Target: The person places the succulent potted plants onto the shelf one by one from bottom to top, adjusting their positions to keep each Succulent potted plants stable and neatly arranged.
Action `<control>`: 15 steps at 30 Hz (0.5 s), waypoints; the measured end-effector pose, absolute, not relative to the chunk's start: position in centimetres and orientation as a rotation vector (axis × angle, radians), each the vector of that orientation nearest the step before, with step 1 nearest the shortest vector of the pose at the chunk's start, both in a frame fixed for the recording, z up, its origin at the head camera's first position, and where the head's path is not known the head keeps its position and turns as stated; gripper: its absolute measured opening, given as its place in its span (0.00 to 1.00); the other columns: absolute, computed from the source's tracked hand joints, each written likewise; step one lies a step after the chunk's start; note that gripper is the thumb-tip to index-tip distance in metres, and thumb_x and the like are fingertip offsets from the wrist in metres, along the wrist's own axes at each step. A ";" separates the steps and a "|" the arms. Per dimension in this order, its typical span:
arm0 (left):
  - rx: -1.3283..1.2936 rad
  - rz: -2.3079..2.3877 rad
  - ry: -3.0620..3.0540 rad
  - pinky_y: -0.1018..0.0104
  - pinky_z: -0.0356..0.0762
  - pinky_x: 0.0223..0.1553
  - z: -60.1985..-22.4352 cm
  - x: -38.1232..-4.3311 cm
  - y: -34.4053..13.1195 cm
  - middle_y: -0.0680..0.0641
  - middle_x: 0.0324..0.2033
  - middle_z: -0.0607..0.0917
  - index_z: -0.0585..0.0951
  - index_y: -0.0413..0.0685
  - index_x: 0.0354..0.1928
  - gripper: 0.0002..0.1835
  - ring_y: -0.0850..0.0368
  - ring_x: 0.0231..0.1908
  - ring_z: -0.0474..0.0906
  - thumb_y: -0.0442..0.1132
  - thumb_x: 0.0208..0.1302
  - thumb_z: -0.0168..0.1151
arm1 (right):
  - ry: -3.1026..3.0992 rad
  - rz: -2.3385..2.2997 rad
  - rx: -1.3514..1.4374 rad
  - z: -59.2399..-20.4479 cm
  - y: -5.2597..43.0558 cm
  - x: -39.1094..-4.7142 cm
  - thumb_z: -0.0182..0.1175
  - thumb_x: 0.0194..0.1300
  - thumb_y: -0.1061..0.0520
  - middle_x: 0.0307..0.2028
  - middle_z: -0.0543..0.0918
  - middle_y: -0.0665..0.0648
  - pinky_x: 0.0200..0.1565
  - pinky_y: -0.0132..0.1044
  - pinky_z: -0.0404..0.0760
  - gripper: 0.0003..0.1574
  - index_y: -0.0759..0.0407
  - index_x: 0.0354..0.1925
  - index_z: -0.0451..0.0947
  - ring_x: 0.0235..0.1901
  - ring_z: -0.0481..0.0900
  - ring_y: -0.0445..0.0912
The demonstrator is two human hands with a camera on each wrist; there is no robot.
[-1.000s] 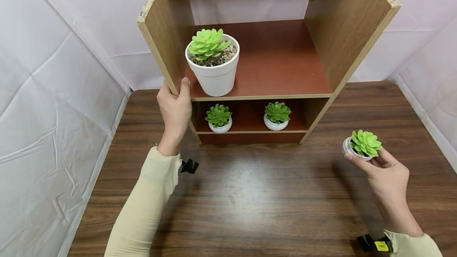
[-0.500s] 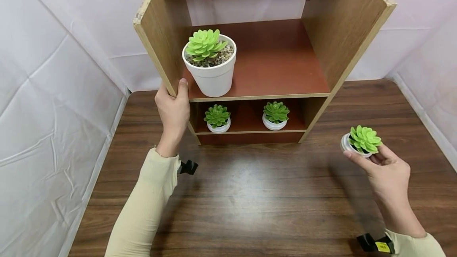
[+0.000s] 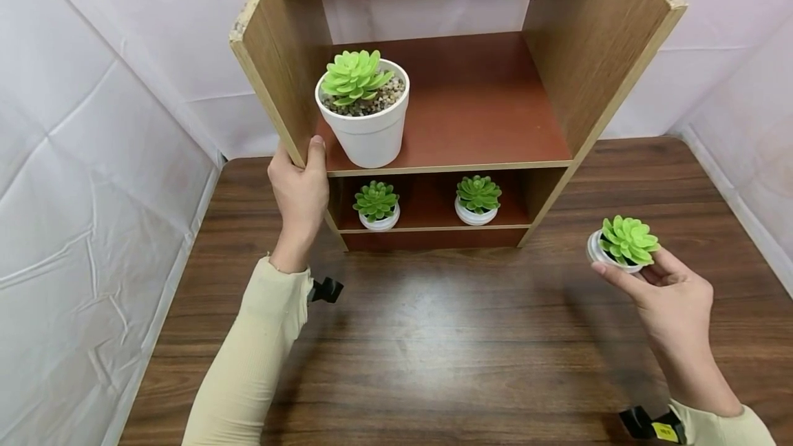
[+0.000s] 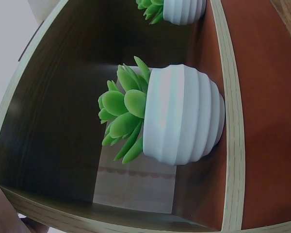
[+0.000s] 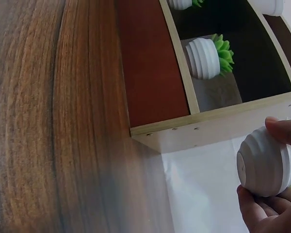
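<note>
On the right of the head view my right hand (image 3: 672,301) holds a small potted succulent (image 3: 626,243) above the table, thumb on one side of its white pot and fingers on the other. The right wrist view shows the ribbed pot (image 5: 264,162) from its underside. My left hand (image 3: 299,198) grips the left side panel of the wooden shelf (image 3: 446,169), its thumb along the front edge. Beside that thumb, a larger succulent in a white pot (image 3: 372,133) stands on the middle shelf. Two small potted succulents, a left one (image 3: 379,215) and a right one (image 3: 477,208), sit in the lower compartment.
The shelf unit stands upright at the back of a dark wood table (image 3: 421,336). White sheeting (image 3: 93,191) hangs at the left, right and behind. The unit's right side panel (image 3: 610,54) lies between its compartments and my right hand.
My right hand, with the potted succulent, has shifted slightly up and left. The left hand keeps its grip on the panel; the whole view has drifted a little.
</note>
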State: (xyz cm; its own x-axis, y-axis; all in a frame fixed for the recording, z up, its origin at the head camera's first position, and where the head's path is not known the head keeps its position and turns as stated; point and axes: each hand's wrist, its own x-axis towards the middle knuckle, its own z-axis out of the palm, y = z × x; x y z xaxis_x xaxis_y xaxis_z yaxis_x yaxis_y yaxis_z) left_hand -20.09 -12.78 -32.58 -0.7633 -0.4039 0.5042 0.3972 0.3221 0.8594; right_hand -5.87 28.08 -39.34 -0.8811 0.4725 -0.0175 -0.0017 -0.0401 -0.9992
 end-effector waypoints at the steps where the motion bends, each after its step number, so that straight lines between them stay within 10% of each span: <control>1: 0.004 -1.510 -1.915 0.66 0.64 0.25 -32.6 -20.1 -12.8 0.46 0.21 0.75 0.80 0.35 0.38 0.09 0.56 0.21 0.67 0.37 0.67 0.58 | -1.909 1.989 -0.496 -39.2 28.0 -5.9 0.76 0.44 0.74 0.43 0.86 0.46 0.38 0.23 0.77 0.43 0.58 0.60 0.79 0.42 0.83 0.36; 15: 0.011 -1.511 -1.941 0.65 0.61 0.22 -32.6 -19.9 -12.9 0.45 0.19 0.72 0.79 0.38 0.36 0.09 0.53 0.19 0.65 0.39 0.68 0.58 | -1.934 1.990 -0.469 -37.9 26.8 -5.8 0.77 0.42 0.74 0.48 0.85 0.47 0.40 0.24 0.77 0.44 0.58 0.60 0.79 0.45 0.82 0.37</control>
